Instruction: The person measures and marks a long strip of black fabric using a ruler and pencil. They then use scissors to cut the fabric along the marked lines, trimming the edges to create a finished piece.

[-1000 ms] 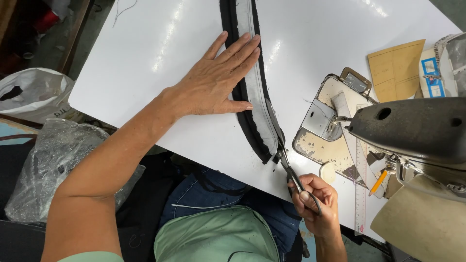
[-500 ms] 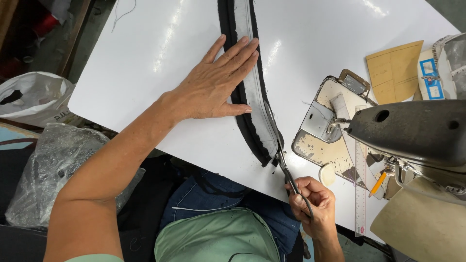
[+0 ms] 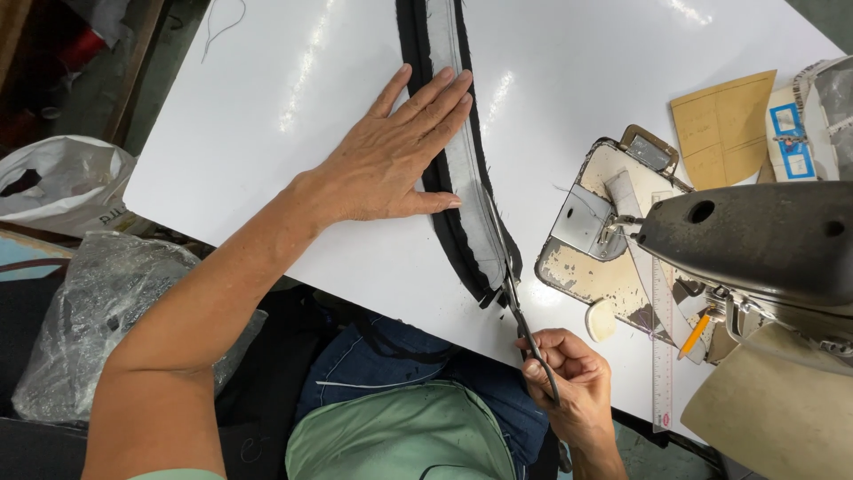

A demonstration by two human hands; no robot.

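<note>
One long curved strip of black fabric with a pale facing [image 3: 462, 169] is laid along the white surface [image 3: 267, 133], its lower end near the front edge. The left hand [image 3: 391, 160] is spread open and pressed flat on the strip, evidently so that the cloth is kept from shifting. The right hand [image 3: 569, 382] is closed around the handles of one pair of scissors [image 3: 524, 324], whose blades are set at the strip's lower end, where the edge is met. To the right, one sewing machine [image 3: 755, 240], one clear ruler [image 3: 662, 347], one pencil [image 3: 695, 336] and one tan paper pattern [image 3: 724, 124] are counted.
</note>
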